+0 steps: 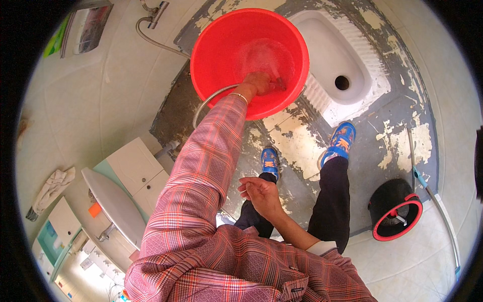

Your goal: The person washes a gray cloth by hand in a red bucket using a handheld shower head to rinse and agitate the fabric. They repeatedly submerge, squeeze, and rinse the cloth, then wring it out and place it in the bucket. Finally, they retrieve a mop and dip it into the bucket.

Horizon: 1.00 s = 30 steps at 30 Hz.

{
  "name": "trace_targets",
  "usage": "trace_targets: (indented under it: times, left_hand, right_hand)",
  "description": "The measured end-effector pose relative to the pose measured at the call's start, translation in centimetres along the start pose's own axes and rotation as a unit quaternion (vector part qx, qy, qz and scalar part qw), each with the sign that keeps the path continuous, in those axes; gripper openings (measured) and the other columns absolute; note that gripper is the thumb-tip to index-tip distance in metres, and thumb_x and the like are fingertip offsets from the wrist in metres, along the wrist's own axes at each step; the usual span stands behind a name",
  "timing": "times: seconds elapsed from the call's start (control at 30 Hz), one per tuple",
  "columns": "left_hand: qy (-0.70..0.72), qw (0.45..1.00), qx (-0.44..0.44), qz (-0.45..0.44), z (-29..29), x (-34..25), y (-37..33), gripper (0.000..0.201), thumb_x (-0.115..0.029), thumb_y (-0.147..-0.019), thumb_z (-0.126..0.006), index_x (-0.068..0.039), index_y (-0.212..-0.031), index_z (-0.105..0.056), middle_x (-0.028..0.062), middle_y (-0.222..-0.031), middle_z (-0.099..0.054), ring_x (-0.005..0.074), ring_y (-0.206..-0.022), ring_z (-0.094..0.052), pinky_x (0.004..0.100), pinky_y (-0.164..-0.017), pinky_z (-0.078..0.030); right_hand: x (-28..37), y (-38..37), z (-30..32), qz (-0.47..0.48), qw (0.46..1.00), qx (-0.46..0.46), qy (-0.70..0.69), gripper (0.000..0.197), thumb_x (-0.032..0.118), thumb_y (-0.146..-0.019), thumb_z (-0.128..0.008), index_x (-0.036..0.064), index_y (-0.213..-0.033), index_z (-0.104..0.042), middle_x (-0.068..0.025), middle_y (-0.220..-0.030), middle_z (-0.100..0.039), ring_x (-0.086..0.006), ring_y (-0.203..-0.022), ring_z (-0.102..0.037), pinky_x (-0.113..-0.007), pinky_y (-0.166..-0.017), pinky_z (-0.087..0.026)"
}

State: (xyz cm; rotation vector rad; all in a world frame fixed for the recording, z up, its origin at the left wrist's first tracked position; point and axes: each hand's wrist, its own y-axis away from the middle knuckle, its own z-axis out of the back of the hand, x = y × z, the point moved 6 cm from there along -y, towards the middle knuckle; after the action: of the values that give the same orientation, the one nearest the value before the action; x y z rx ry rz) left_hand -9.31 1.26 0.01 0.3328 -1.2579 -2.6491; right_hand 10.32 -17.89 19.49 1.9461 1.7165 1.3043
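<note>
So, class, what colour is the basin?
The basin is red, best seen in the head view.

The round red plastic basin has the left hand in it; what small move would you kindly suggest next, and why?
Perhaps sweep the left hand around inside the red basin, since whitish spray shows over only part of its inner surface.

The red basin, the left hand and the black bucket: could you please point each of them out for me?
Red basin (217, 53): head view, on its inner wall.
Left hand (257, 82): head view, on its back.
Black bucket (389, 194): head view, on its outer side.
</note>
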Motion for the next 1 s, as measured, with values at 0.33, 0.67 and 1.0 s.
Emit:
trace_targets:
  times: [0.33,0.67,1.0]
  left_hand:
    - [-0.02,1.0,-0.016,-0.014,-0.8,0.5,-0.7,0.047,-0.049,-0.082,-0.044,-0.01,-0.101,-0.063,0.0189,-0.103,-0.058,0.0341,-0.098,-0.055,0.043,-0.084,-0.044]
    - [-0.023,1.0,-0.001,-0.015,-1.0,0.6,-0.9,0.05,-0.052,-0.082,-0.043,-0.009,-0.1,-0.062,0.0174,-0.104,-0.058,0.0331,-0.098,-0.055,0.043,-0.084,-0.043]
    - [0.003,1.0,0.003,-0.014,-0.8,0.5,-0.7,0.056,-0.055,-0.08,-0.041,-0.009,-0.105,-0.061,0.0174,-0.108,-0.057,0.0332,-0.101,-0.054,0.0416,-0.087,-0.042]
  right_hand:
    - [-0.1,0.2,0.0,-0.001,1.0,0.003,0.019,0.021,0.009,-0.09,-0.043,0.0,-0.101,-0.058,-0.0069,-0.083,-0.062,-0.0101,-0.069,-0.057,-0.022,-0.064,-0.047]
    - [-0.4,0.3,0.0,0.0,1.0,0.005,0.001,0.021,0.009,-0.09,-0.043,-0.0008,-0.101,-0.058,-0.0073,-0.083,-0.062,-0.0102,-0.069,-0.057,-0.021,-0.064,-0.048]
    - [-0.3,0.5,-0.1,-0.01,1.0,0.001,-0.01,0.021,0.007,-0.09,-0.043,-0.0007,-0.101,-0.058,-0.0068,-0.082,-0.062,-0.0099,-0.068,-0.057,-0.021,-0.064,-0.047]
